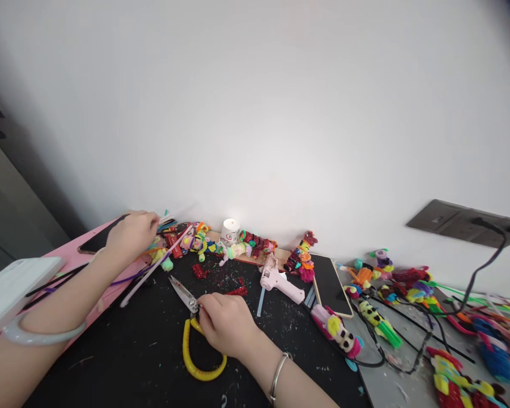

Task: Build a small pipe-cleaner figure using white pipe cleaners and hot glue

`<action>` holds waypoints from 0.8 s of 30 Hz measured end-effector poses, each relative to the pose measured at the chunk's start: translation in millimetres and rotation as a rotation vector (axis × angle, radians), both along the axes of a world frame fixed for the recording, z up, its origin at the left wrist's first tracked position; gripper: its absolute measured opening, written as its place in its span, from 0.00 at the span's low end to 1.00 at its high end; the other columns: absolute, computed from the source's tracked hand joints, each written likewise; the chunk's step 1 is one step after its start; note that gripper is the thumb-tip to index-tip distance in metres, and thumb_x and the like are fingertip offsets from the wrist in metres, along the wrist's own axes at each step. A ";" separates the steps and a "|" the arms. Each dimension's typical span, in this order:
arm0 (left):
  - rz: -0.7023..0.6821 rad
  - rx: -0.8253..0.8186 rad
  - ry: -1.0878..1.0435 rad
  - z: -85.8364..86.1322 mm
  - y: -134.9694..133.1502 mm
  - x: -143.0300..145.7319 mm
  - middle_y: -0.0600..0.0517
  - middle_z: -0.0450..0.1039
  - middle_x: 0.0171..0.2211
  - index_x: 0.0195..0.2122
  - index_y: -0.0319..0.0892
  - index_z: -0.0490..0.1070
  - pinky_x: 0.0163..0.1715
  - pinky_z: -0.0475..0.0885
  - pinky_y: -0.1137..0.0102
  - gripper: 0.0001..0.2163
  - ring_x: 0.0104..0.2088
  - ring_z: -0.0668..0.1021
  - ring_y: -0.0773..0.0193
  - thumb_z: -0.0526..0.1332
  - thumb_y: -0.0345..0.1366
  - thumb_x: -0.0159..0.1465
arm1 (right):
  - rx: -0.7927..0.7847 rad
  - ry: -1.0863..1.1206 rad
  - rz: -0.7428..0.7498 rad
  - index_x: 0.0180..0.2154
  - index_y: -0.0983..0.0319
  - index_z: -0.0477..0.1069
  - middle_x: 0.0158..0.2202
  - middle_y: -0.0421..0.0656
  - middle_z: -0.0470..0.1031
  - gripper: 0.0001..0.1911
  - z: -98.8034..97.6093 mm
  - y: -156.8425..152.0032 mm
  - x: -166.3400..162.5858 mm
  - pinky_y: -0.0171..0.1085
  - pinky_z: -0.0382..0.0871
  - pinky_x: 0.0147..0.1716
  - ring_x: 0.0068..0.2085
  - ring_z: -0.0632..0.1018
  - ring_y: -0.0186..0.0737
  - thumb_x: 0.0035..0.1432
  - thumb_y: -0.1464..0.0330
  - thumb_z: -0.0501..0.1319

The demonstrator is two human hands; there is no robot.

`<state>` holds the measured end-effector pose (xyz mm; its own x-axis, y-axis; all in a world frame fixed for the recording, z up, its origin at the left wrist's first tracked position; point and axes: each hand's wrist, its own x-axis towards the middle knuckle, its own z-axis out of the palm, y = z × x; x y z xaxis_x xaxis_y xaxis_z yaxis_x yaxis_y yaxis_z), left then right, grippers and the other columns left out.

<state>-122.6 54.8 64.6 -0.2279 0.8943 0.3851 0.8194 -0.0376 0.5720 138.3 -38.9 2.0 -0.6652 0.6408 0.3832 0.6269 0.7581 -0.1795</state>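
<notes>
My left hand (135, 233) reaches to the far left of the table, its fingers curled beside a bundle of pipe cleaners (167, 222). What its fingertips grip, if anything, is hidden. A pale pipe cleaner (147, 276) lies slanted just right of that wrist. Over the black table top, my right hand (228, 324) is closed at the pivot of yellow-handled scissors (204, 374). Their blades (182, 293) point away to the upper left, slightly apart. Scraps of red tinsel (200, 271) lie beyond the blades. A pink glue gun (280, 284) rests right of them with a glue stick.
Fuzzy pipe-cleaner dolls (301, 258) line the wall, around a paper cup (230, 231). A phone (332, 285) lies on the right. More dolls (380, 323) and dark cables spread below a wall socket (463, 224). A white box-like object (21, 283) stands at left.
</notes>
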 end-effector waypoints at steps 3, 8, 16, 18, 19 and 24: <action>0.035 0.040 0.136 9.3 -4.3 6.3 0.48 0.74 0.35 0.33 0.40 0.70 0.39 0.65 0.69 0.08 0.37 0.74 0.56 0.54 0.37 0.62 | 0.005 0.015 -0.005 0.37 0.60 0.68 0.28 0.39 0.76 0.06 0.4 -0.2 -0.2 0.34 0.58 0.24 0.27 0.76 0.36 0.58 0.72 0.54; 0.068 0.147 0.214 29.9 -12.2 20.8 0.53 0.74 0.32 0.42 0.41 0.69 0.42 0.65 0.71 0.11 0.36 0.74 0.62 0.51 0.39 0.65 | 0.021 0.050 -0.008 0.37 0.60 0.68 0.27 0.39 0.76 0.07 -1.4 -0.2 0.0 0.33 0.60 0.24 0.27 0.77 0.36 0.58 0.72 0.53; -0.133 0.276 -0.548 70.7 -30.8 63.1 0.59 0.68 0.19 0.31 0.39 0.63 0.23 0.66 0.76 0.11 0.16 0.68 0.74 0.54 0.42 0.64 | -0.065 0.262 -0.003 0.43 0.60 0.68 0.31 0.41 0.79 0.10 -1.7 -1.5 2.3 0.32 0.65 0.30 0.29 0.78 0.36 0.60 0.72 0.53; -0.265 0.118 -0.861 65.7 -34.5 76.4 0.57 0.71 0.21 0.28 0.39 0.62 0.22 0.67 0.77 0.10 0.17 0.71 0.73 0.56 0.40 0.62 | -0.127 0.356 -0.012 0.43 0.60 0.67 0.28 0.39 0.77 0.10 -1.9 -1.6 2.1 0.31 0.64 0.28 0.26 0.76 0.34 0.59 0.71 0.55; -0.325 0.021 -0.970 59.5 -37.0 83.3 0.55 0.72 0.22 0.28 0.39 0.63 0.23 0.68 0.77 0.10 0.19 0.73 0.72 0.57 0.39 0.62 | -0.173 0.417 -0.021 0.43 0.60 0.67 0.26 0.37 0.75 0.10 -2.1 -1.3 1.9 0.31 0.64 0.26 0.25 0.74 0.34 0.58 0.70 0.56; -0.560 -0.392 -1.094 8.7 -55.6 116.0 0.52 0.75 0.26 0.30 0.41 0.70 0.24 0.72 0.72 0.10 0.25 0.77 0.64 0.64 0.43 0.57 | -0.371 0.816 -0.111 0.31 0.60 0.64 0.21 0.34 0.65 0.05 -2.0 3.0 1.0 0.29 0.59 0.20 0.21 0.66 0.30 0.55 0.65 0.58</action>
